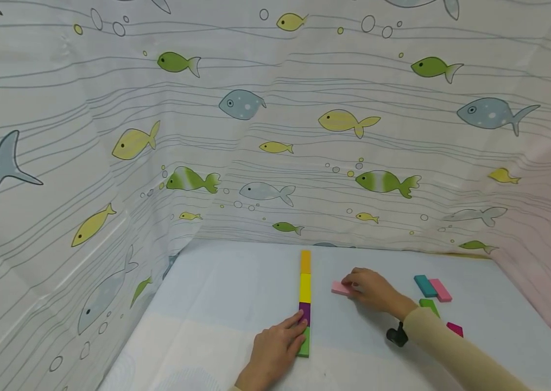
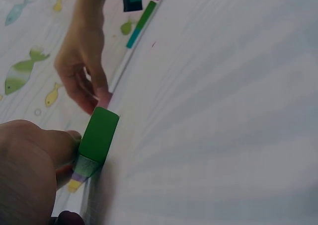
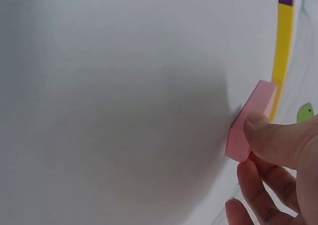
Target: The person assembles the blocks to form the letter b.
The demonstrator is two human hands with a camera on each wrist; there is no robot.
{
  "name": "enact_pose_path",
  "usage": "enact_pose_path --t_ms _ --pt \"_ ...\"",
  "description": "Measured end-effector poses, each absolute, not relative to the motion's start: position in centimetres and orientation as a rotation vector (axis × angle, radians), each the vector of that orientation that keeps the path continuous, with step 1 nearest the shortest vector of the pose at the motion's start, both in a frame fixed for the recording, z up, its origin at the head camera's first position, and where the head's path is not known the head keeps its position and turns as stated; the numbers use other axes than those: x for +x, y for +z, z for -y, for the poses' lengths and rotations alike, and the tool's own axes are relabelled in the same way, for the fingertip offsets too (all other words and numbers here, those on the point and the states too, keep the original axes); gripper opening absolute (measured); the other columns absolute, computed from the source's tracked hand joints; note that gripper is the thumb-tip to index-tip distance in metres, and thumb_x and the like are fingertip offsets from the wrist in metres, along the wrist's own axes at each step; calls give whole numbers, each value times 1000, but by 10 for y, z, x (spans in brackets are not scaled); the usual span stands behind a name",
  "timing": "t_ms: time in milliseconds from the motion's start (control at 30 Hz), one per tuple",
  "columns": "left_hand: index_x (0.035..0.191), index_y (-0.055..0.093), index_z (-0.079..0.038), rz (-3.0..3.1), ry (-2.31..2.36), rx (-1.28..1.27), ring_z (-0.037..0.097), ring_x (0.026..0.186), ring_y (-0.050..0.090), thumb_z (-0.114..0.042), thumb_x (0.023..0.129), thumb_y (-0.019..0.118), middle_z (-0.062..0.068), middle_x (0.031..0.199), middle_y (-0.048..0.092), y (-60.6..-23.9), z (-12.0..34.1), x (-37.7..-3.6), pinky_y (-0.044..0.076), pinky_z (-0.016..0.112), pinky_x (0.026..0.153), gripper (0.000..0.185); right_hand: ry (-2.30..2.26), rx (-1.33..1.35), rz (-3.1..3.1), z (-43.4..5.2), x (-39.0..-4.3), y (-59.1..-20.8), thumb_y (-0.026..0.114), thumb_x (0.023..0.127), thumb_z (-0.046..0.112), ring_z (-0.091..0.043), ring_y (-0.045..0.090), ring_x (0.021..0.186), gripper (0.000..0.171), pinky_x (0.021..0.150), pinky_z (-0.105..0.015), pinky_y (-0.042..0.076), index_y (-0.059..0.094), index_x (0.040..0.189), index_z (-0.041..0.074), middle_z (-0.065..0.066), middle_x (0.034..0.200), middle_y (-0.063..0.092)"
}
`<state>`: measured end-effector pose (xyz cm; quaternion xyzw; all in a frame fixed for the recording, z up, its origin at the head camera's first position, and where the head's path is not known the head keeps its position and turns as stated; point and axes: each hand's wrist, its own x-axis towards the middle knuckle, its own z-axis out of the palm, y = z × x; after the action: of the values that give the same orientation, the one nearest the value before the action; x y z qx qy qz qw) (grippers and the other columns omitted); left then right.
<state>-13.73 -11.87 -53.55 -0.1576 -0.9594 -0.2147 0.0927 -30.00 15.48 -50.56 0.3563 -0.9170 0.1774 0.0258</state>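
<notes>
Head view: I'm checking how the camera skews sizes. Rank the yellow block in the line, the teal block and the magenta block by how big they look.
1. yellow block
2. teal block
3. magenta block, though the right arm hides part of it, so its place is unsure.

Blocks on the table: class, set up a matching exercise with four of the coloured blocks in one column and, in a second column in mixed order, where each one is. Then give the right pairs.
Column one
1. green block
2. light pink block
3. orange block
4. teal block

Column two
A. far end of the row, nearest the fish curtain
B. loose, side by side with a pink block, at the right
C. near end of the row, touched by the left hand
D. held by the right hand, right of the row

Pairs: 1-C, 2-D, 3-A, 4-B
</notes>
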Motion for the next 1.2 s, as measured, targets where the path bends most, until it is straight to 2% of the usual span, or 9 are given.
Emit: enact_pose_path --t_ms 233,433,633,933,1200 --pt "133 63 -27 2884 -643 -457 20 112 67 -35 97 62 -11 141 58 -535 119 -137 58 40 75 37 528 1166 2776 -143 -303 -508 80 83 16 -13 60 86 29 82 -34 55 75 111 12 3 97 69" --pt "132 65 -28 2866 -626 -456 19 109 69 -35 96 64 -11 140 58 -537 119 -138 57 35 69 36 554 1184 2784 -134 -304 -506 78 86 16 -14 61 89 27 84 -35 55 74 112 12 2 99 70" --pt "132 64 -26 2863 -620 -462 19 111 68 -35 96 63 -10 140 58 -537 120 -137 58 38 73 37 545 1162 2821 -123 -307 -507 77 87 17 -13 61 91 27 86 -35 55 74 113 13 3 100 69" --pt "131 65 -28 2839 -639 -463 21 107 69 -34 96 63 -11 142 57 -538 121 -139 55 33 64 35 604 1136 2858 -113 -309 -503 78 86 20 -16 61 92 28 89 -38 54 74 113 13 1 101 69" --pt "132 63 -29 2861 -643 -458 22 109 68 -36 97 61 -13 143 55 -537 120 -140 55 34 64 36 607 1128 2865 -108 -311 -503 79 85 19 -18 62 93 29 89 -40 54 75 113 13 0 102 69"
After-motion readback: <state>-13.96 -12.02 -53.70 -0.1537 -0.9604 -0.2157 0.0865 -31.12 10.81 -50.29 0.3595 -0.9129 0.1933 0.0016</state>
